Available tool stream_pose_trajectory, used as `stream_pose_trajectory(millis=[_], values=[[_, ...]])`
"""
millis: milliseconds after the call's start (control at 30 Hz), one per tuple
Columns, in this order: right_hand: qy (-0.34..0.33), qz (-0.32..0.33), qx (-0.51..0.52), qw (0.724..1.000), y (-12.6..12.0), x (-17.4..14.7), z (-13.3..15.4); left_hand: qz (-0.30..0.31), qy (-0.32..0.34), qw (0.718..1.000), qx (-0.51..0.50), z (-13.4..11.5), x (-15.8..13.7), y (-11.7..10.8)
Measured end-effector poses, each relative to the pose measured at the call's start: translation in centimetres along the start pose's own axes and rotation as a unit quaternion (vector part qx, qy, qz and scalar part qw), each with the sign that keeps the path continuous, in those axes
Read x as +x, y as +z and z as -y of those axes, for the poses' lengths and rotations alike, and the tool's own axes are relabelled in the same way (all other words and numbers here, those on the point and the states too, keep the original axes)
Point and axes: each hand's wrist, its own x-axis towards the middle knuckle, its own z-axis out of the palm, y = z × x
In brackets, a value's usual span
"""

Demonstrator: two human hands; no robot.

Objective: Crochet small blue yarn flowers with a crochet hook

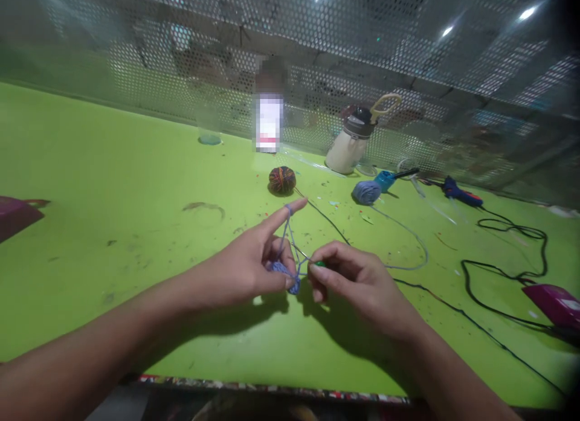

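Barely begun: small blue crochet piece (284,275) pinched in left hand (247,267), yarn looped over forefinger; right hand (357,282) gripping green-handled hook (317,263); blue yarn ball (366,192) beyond piece, mostly unwound-from

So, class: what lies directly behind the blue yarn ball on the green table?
Behind the blue yarn ball stands a cream bottle against the perforated metal screen; a teal tool lies beside it. The bottle's far side is hidden.

- Left hand (247,267): bare, no glove, ring or watch in view.
- Right hand (362,285): bare likewise.
- Both forearms uncovered to the frame edge; no sleeves visible.
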Motion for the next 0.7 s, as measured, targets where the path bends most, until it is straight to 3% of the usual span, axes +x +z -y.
stream_pose_trajectory(millis=[133, 300, 367, 467, 500, 533, 567, 633, 700], values=[[0.018, 0.023, -0.009, 1.0, 0.0, 0.1, 0.3, -0.045, 0.043, 0.981, 0.184, -0.4, -0.3, 0.7], [0.008, -0.014, 0.006, 1.0, 0.3, 0.2, 0.0, -0.09, 0.124, 0.932, 0.328, 0.1, -0.4, 1.2], [0.018, -0.02, 0.056, 0.998, 0.5, 0.3, -0.3, -0.114, 0.207, 0.893, 0.383, 1.1, -0.4, 1.1], [0.029, -0.031, 0.164, 0.986, 0.9, 0.4, -0.3, -0.13, 0.346, 0.795, 0.48, 2.4, -0.6, 1.0], [0.025, -0.04, 0.189, 0.981, 1.1, 0.3, -0.3, -0.135, 0.368, 0.782, 0.486, 2.5, -0.6, 1.1], [0.017, -0.053, 0.204, 0.977, 1.2, 0.3, -0.2, -0.14, 0.369, 0.789, 0.471, 2.4, -0.7, 1.1], [0.008, -0.066, 0.207, 0.976, 1.2, 0.2, -0.1, -0.146, 0.352, 0.815, 0.437, 2.1, -0.7, 1.2], [-0.007, -0.091, 0.184, 0.979, 1.2, 0.1, -0.1, -0.167, 0.241, 0.909, 0.297, 1.2, -0.6, 1.3], [-0.022, -0.112, 0.138, 0.984, 1.1, 0.0, -0.2, -0.154, 0.115, 0.974, 0.122, 0.2, -0.3, 1.1]])
